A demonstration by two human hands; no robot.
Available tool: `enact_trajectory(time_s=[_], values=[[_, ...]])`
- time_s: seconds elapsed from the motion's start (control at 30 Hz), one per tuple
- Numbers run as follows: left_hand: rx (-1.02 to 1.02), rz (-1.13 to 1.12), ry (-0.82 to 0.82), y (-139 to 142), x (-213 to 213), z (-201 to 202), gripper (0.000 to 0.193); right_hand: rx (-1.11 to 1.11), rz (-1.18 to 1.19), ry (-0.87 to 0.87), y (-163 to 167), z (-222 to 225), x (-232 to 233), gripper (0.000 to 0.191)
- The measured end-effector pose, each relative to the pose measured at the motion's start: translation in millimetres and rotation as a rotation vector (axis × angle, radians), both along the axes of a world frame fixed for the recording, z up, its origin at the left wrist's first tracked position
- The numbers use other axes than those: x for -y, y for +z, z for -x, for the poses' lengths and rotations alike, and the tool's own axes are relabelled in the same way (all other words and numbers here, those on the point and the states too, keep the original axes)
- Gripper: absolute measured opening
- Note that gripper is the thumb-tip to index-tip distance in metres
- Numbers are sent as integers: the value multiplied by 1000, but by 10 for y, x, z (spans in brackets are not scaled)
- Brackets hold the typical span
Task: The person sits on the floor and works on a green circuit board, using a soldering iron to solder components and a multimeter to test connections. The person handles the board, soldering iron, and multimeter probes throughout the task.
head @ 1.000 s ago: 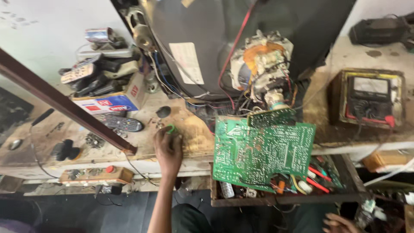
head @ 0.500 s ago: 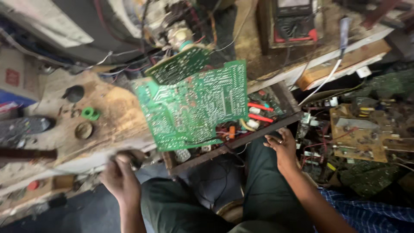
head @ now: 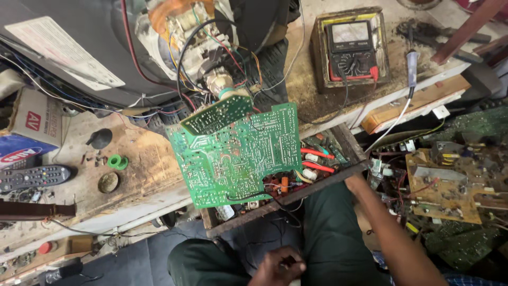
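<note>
board: green circuit board tilted over drawer
left hand: below board, apart, fingers curled, contents unclear
right hand: at drawer edge beside board, grip unclear

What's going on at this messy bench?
A person sits at a cluttered workbench with an opened television on it. A green circuit board hangs on wires over an open wooden drawer. The right hand reaches to the drawer's front edge; the left hand is closed low over the lap, and what it holds cannot be told. A meter and a soldering iron lie behind.
</note>
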State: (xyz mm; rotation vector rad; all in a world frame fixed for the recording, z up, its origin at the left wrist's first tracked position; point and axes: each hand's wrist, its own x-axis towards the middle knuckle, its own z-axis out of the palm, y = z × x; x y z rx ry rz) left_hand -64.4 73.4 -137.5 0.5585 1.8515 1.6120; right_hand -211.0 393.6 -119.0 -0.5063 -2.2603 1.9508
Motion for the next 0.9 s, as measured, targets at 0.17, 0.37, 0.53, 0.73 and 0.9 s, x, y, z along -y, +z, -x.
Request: enact_trajectory(time_s=[0.17,0.37,0.53,0.73,0.9], values=[[-467,-294,407,-195,-399,-117,37,-324,-196,-260,-113,-243,69,40],[-262,-5,212,-102,-512,-10,48,-46,61,-506,-46,-1244,-17,30],[-426,-146,58,190,-748,147,83,43,690,-329,165,-1799,91,26],[-432,-314,-237,24,-961,116,29,67,1303,366,786,-1766,59,24],[22,159,310,-23,-847,-143,26,183,1191,339,1027,-1701,-87,22]])
